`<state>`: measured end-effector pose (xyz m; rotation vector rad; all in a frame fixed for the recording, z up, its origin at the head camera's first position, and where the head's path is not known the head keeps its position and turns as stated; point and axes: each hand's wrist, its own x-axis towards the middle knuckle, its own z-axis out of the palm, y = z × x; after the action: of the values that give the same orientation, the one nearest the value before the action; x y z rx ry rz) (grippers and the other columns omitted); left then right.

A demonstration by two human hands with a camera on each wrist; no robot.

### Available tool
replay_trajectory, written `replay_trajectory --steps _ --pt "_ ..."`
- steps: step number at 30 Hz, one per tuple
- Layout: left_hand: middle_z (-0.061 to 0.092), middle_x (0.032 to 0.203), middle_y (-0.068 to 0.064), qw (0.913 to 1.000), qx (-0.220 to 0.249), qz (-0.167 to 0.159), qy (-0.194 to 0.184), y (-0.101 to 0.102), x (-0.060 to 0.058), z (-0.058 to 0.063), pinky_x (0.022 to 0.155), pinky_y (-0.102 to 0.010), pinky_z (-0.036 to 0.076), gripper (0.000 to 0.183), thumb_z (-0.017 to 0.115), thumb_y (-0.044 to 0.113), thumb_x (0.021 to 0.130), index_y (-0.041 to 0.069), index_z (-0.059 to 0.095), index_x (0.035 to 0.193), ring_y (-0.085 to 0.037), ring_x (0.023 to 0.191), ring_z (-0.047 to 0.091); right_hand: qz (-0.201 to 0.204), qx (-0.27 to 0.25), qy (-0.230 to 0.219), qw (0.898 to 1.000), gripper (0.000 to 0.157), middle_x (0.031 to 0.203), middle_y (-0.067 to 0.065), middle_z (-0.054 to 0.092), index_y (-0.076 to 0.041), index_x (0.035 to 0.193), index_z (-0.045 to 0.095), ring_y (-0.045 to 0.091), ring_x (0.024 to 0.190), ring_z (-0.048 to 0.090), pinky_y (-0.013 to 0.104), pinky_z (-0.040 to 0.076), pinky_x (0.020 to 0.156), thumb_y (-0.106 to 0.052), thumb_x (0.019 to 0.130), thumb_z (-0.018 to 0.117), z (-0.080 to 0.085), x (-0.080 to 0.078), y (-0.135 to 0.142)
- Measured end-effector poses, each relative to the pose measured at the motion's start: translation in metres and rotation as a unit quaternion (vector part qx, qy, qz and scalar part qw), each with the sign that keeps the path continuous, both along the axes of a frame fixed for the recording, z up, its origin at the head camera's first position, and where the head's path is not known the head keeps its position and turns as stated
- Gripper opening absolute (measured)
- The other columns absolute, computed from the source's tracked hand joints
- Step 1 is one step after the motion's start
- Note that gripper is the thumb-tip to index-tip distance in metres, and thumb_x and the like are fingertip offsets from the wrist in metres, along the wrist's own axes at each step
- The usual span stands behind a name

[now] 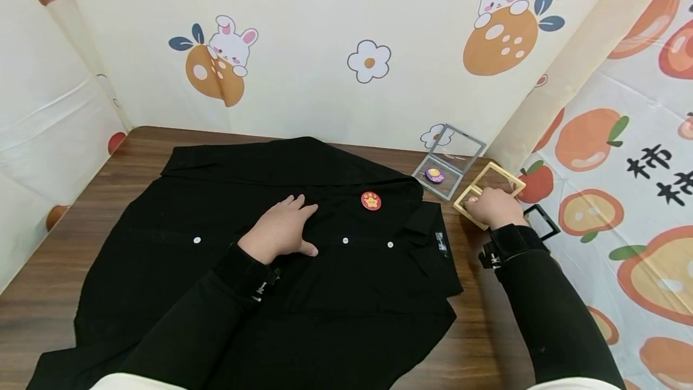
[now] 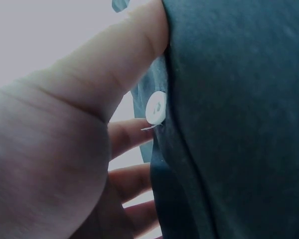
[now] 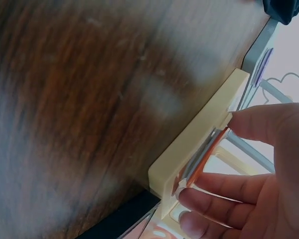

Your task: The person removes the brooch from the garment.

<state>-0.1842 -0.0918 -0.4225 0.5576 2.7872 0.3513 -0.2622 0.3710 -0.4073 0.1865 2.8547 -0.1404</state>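
Note:
A black button-up shirt (image 1: 162, 269) lies spread on the table with a round red badge (image 1: 370, 200) on its upper right. My left hand (image 1: 284, 227) rests on the shirt's middle, fingers stretched and thumb apart; a white button (image 2: 157, 108) shows beside that thumb in the left wrist view. At the right, my right hand (image 1: 497, 208) reaches into an open cream-yellow display case (image 1: 508, 174). There, in the right wrist view, thumb and fingers pinch an orange-edged badge (image 3: 205, 158) seen edge-on within the yellow frame. The fingers hide its face.
Left of the yellow case stands an open grey display case (image 1: 470, 137) with a purple badge (image 1: 435, 175) inside. A black case (image 1: 548, 220) sits beyond the right wrist, partly hidden. Printed cloth walls (image 1: 303, 77) border the wooden table (image 1: 32, 294) on three sides.

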Motion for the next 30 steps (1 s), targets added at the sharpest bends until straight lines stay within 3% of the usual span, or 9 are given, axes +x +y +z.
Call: replay_trajectory --steps 7,12,15,18,22,27,30 --pt "0.026 0.165 -0.025 1.0 -0.002 0.001 -0.001 0.0 0.0 0.001 0.12 -0.059 0.024 0.098 0.086 0.051 0.082 0.009 0.042 0.159 -0.046 0.151 0.023 0.006 -0.004 -0.016 1.0 0.053 0.103 0.03 0.057 0.008 0.105 0.059 0.04 0.084 0.057 0.05 0.047 0.069 -0.044 0.104 0.046 0.006 0.003 -0.002" --pt "0.027 0.165 -0.026 1.0 -0.002 -0.001 0.002 -0.001 0.0 0.0 0.12 -0.059 0.024 0.097 0.086 0.05 0.082 0.009 0.042 0.158 -0.047 0.151 0.024 0.029 -0.034 0.018 0.999 0.061 0.118 0.038 0.05 0.016 0.122 0.05 0.045 0.094 0.055 0.055 0.046 0.077 -0.042 0.103 0.049 0.013 0.007 -0.012" --pt "0.027 0.165 -0.026 1.0 -0.006 -0.002 0.001 0.001 0.0 0.0 0.12 -0.059 0.024 0.097 0.085 0.051 0.082 0.009 0.042 0.158 -0.047 0.151 0.024 0.039 -0.063 0.046 0.996 0.057 0.114 0.035 0.05 0.013 0.119 0.051 0.045 0.092 0.054 0.054 0.043 0.074 -0.042 0.103 0.051 0.015 0.013 -0.021" --pt "0.027 0.164 -0.026 1.0 -0.005 -0.002 0.0 0.004 0.0 0.001 0.12 -0.058 0.024 0.096 0.086 0.05 0.082 0.008 0.043 0.158 -0.047 0.151 0.024 0.054 -0.085 0.064 0.993 0.059 0.119 0.036 0.05 0.013 0.125 0.053 0.048 0.1 0.054 0.056 0.044 0.078 -0.042 0.104 0.054 0.018 0.021 -0.032" --pt "0.032 0.162 -0.026 0.9999 -0.012 -0.007 0.001 0.008 -0.002 0.005 0.118 -0.058 0.029 0.09 0.084 0.047 0.085 0.007 0.046 0.156 -0.046 0.149 0.03 0.073 -0.101 0.076 0.989 0.063 0.135 0.037 0.046 0.012 0.141 0.049 0.053 0.119 0.05 0.062 0.044 0.093 -0.04 0.105 0.055 0.024 0.029 -0.05" --pt "0.049 0.151 -0.021 0.9984 -0.039 -0.021 0.035 0.022 -0.01 0.015 0.109 -0.055 0.042 0.075 0.077 0.046 0.092 0.006 0.052 0.151 -0.041 0.136 0.049 0.112 -0.109 0.086 0.984 0.063 0.141 0.033 0.047 0.007 0.147 0.046 0.049 0.124 0.05 0.061 0.041 0.101 -0.039 0.106 0.056 0.025 0.034 -0.076" --pt "0.05 0.151 -0.018 0.996 -0.049 -0.04 0.064 0.035 -0.02 0.018 0.111 -0.053 0.041 0.072 0.072 0.048 0.095 0.009 0.051 0.152 -0.037 0.137 0.049 0.148 -0.112 0.096 0.978 0.065 0.141 0.03 0.05 0.005 0.148 0.047 0.047 0.127 0.051 0.06 0.041 0.104 -0.041 0.104 0.06 0.024 0.037 -0.093"
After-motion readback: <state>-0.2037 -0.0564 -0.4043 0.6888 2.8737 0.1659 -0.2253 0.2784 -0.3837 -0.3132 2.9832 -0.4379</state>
